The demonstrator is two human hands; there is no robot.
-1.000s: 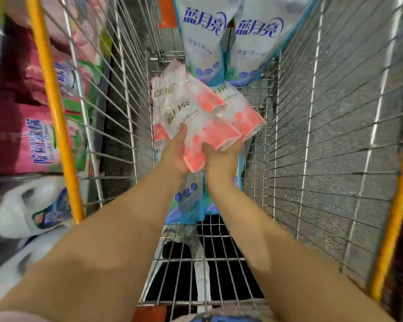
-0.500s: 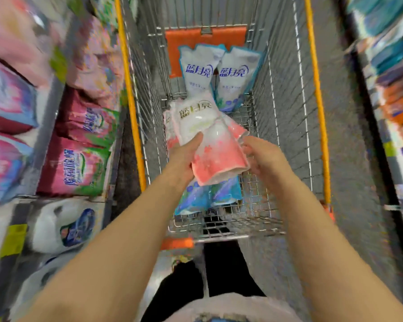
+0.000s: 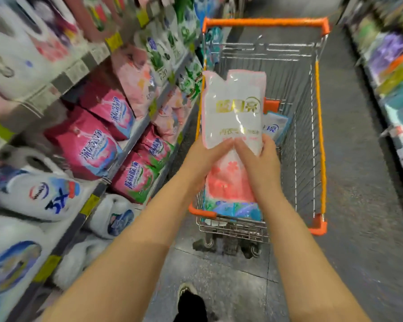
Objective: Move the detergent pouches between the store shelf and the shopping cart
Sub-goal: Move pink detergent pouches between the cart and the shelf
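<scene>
Both hands are wrapped round a pink-and-white detergent pouch (image 3: 234, 105), held upright. The left hand (image 3: 204, 156) is clamped on its left edge and the right hand (image 3: 260, 162) on its right, thumbs pressed to the front. The shopping cart (image 3: 319, 117) is seen beneath the hands, with blue pouches (image 3: 275, 129) lying just beyond the right hand. Left of the left hand, the store shelf (image 3: 61, 81) is packed with pink bags (image 3: 91, 145).

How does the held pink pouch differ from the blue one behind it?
Pink pouch: pink edges, gold lettering; blue pouch: blue edges, blue lettering. Pink pouch is held upright by left hand and right hand; blue pouch sits in the cart, mostly hidden. Both are white-bodied.
</scene>
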